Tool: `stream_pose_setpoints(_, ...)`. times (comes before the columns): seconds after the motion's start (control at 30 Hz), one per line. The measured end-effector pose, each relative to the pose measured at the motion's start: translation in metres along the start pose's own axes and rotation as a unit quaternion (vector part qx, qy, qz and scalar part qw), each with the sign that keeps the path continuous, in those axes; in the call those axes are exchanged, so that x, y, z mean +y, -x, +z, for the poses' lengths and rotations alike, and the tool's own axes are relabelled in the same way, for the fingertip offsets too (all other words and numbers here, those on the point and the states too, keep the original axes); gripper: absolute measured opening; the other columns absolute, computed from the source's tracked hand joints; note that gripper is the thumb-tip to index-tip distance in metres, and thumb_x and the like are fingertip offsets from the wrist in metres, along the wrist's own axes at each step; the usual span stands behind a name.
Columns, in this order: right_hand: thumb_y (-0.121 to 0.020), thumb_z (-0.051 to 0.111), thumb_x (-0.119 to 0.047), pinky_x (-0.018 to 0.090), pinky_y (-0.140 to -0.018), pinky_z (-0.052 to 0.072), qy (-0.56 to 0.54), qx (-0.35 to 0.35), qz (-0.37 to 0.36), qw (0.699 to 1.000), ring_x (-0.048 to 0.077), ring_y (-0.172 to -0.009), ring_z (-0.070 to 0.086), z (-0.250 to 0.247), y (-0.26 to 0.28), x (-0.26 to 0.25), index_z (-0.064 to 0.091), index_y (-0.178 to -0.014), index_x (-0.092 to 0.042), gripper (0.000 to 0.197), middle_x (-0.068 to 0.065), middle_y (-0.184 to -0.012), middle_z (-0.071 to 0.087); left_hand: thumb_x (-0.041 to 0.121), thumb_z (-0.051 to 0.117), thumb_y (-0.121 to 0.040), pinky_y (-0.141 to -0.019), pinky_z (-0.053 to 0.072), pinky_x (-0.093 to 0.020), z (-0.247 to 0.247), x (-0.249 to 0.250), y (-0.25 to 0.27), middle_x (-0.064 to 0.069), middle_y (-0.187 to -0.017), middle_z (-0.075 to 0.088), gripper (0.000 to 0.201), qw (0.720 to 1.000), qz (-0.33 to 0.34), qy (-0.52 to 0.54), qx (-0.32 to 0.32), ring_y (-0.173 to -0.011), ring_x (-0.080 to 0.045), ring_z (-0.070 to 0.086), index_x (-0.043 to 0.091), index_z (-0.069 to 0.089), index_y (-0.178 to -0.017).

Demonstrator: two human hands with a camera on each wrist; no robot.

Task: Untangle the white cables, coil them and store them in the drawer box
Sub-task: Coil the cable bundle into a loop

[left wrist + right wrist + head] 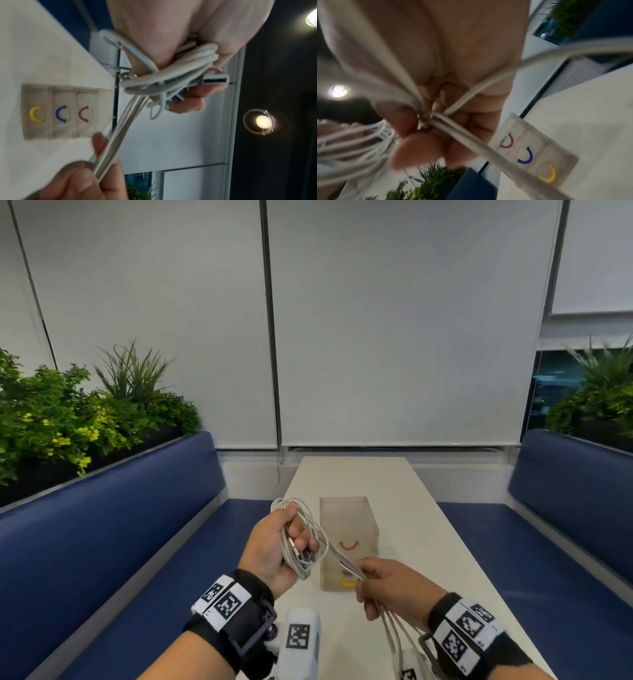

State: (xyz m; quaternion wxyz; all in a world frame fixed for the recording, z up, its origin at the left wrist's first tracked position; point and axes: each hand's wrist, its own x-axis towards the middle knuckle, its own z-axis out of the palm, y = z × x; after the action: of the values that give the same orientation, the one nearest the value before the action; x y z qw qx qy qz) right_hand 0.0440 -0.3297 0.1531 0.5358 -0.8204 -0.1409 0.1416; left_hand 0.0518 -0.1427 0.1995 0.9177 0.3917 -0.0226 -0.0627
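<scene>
Long white table [428, 529] runs away from viewer, w/ blue padded bench seats along both long edges: one at left [113, 529], one at right [575, 542]. Behind left bench back, a dark planter w/ green leafy plants [61, 419], some yellowish leaves. Similar plants [596, 402] behind right bench. Beyond table's far end, pale grey roller blinds [394, 320] cover the windows, split by a dark vertical frame. In left wrist view, round ceiling light [263, 121] glows against dark ceiling.
</scene>
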Motion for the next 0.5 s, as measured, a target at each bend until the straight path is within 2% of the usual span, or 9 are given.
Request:
stream_pose_setpoints(0.07, -0.083, 0.051, -0.014, 0.026, -0.061, 0.046, 0.080, -0.037, 0.013, 0.996, 0.012, -0.053, 0.057, -0.002, -0.001, -0.003, 0.059, -0.087, -0.023, 0.012, 0.002, -0.068, 0.057, 0.022, 0.040, -0.096, -0.042, 0.043, -0.024, 0.001, -0.003, -0.003, -0.001, -0.041, 0.032, 0.048, 0.999, 0.011, -0.025, 0.018, -0.035, -0.013, 0.033, 0.012, 0.038, -0.049)
stream_pose_setpoints(0.17, -0.086, 0.051, -0.018, 0.022, -0.069, 0.049, 0.233, -0.082, 0.023, 0.969, 0.004, -0.058, 0.059, -0.005, -0.001, -0.002, 0.052, -0.095, -0.026, 0.011, -0.009, -0.067, 0.058, 0.017, 0.039, -0.096, -0.046, 0.041, -0.026, -0.006, 0.002, -0.013, 0.000, -0.043, 0.033, 0.040, 0.995, 0.062, 0.000, 0.075, -0.036, -0.014, 0.034, 0.013, 0.038, -0.057)
stream_pose_setpoints(0.27, -0.088, 0.047, -0.017, 0.019, -0.065, 0.047, 0.208, -0.055, 0.042, 0.976, 0.005, -0.060, 0.059, -0.010, 0.003, 0.013, 0.054, -0.091, -0.024, 0.010, -0.008, -0.066, 0.058, 0.009, 0.041, -0.091, -0.049, 0.039, -0.025, -0.021, 0.019, -0.021, 0.002, -0.045, 0.033, 0.035, 0.987, 0.098, 0.052, 0.119, -0.036, -0.012, 0.034, 0.015, 0.039, -0.056)
stream_pose_setpoints(0.33, -0.091, 0.043, -0.017, 0.021, -0.062, 0.046, 0.154, -0.009, 0.047, 0.987, 0.008, -0.057, 0.056, -0.011, 0.005, 0.020, 0.055, -0.091, -0.018, 0.013, -0.005, -0.065, 0.054, 0.007, 0.040, -0.090, -0.050, 0.039, -0.026, -0.027, 0.023, -0.023, 0.001, -0.047, 0.033, 0.037, 0.984, 0.111, 0.042, 0.133, -0.037, -0.013, 0.034, 0.015, 0.039, -0.054)
stream_pose_setpoints(0.4, -0.094, 0.040, -0.020, 0.023, -0.061, 0.047, 0.173, 0.004, 0.026, 0.985, 0.008, -0.055, 0.050, -0.007, 0.008, 0.019, 0.055, -0.093, -0.017, 0.015, -0.005, -0.067, 0.050, 0.004, 0.037, -0.088, -0.050, 0.041, -0.027, -0.026, 0.019, -0.025, -0.001, -0.050, 0.035, 0.033, 0.982, 0.123, 0.011, 0.142, -0.038, -0.014, 0.036, 0.015, 0.040, -0.056)
stream_pose_setpoints(0.43, -0.095, 0.039, -0.023, 0.023, -0.063, 0.047, 0.213, -0.001, 0.010, 0.977, 0.009, -0.060, 0.051, -0.002, 0.009, 0.018, 0.054, -0.094, -0.018, 0.016, -0.004, -0.071, 0.051, 0.003, 0.037, -0.087, -0.051, 0.043, -0.029, -0.025, 0.016, -0.027, -0.002, -0.051, 0.036, 0.030, 0.980, 0.132, -0.005, 0.149, -0.039, -0.015, 0.037, 0.015, 0.041, -0.060)
stream_pose_setpoints(0.5, -0.096, 0.038, -0.031, 0.029, -0.076, 0.046, 0.313, -0.016, -0.028, 0.949, 0.018, -0.084, 0.058, 0.010, 0.011, 0.012, 0.054, -0.099, -0.019, 0.020, 0.003, -0.090, 0.061, 0.005, 0.037, -0.090, -0.057, 0.049, -0.032, -0.024, 0.010, -0.031, -0.003, -0.054, 0.038, 0.025, 0.975, 0.143, -0.031, 0.168, -0.043, -0.017, 0.042, 0.016, 0.043, -0.069)
